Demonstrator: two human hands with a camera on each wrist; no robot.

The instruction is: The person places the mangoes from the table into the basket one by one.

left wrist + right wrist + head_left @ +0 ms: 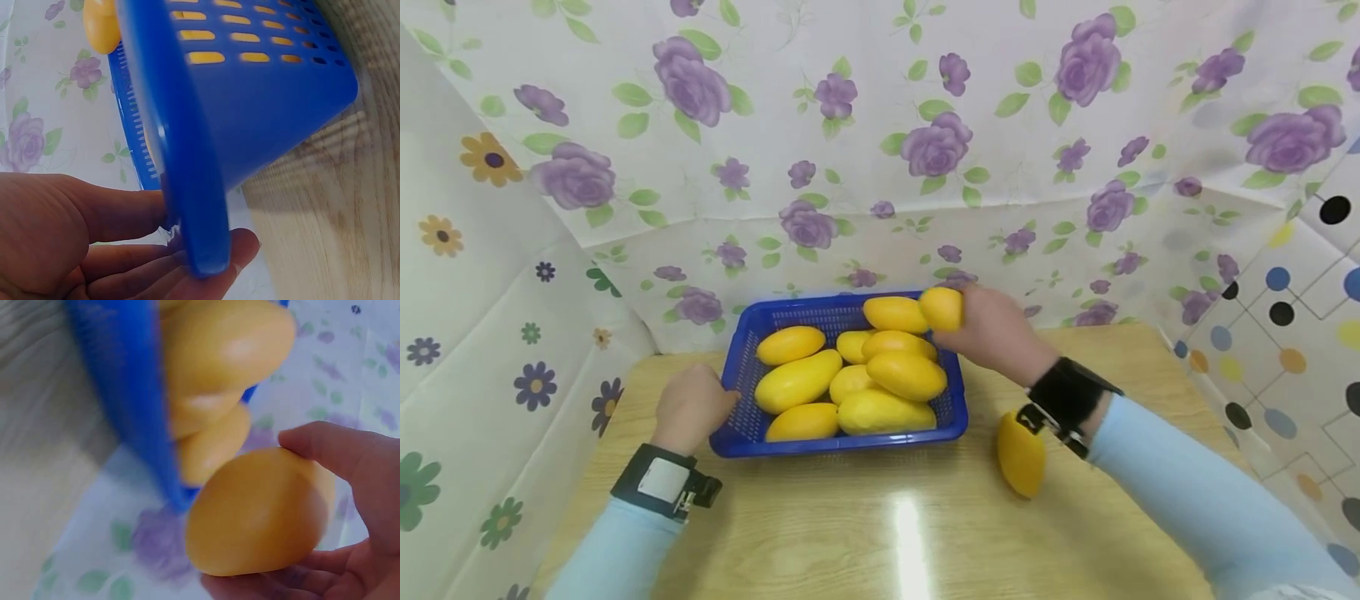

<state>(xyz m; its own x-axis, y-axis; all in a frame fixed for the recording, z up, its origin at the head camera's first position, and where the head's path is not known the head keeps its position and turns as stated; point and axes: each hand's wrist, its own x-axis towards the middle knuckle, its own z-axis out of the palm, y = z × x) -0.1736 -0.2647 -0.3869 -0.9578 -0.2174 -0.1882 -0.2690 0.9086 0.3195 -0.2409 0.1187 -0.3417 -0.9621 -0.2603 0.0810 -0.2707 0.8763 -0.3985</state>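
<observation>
A blue plastic basket [842, 447] with slotted walls stands on the table, holding several yellow mangoes [797, 381]. My left hand [694, 408] grips the basket's left rim; in the left wrist view the thumb [125, 212] lies inside the rim and the fingers curl beneath it. At the back right corner, my right hand [996, 329] holds a mango [259, 512] between thumb and fingers, beside the basket's rim and close to the mangoes in it. Another mango [1021, 456] lies on the table right of the basket, below my right wrist.
The light wooden table [820, 533] extends in front of the basket. Flowered sheeting [865, 150] rises right behind it, with more patterned sheeting at the left and right sides.
</observation>
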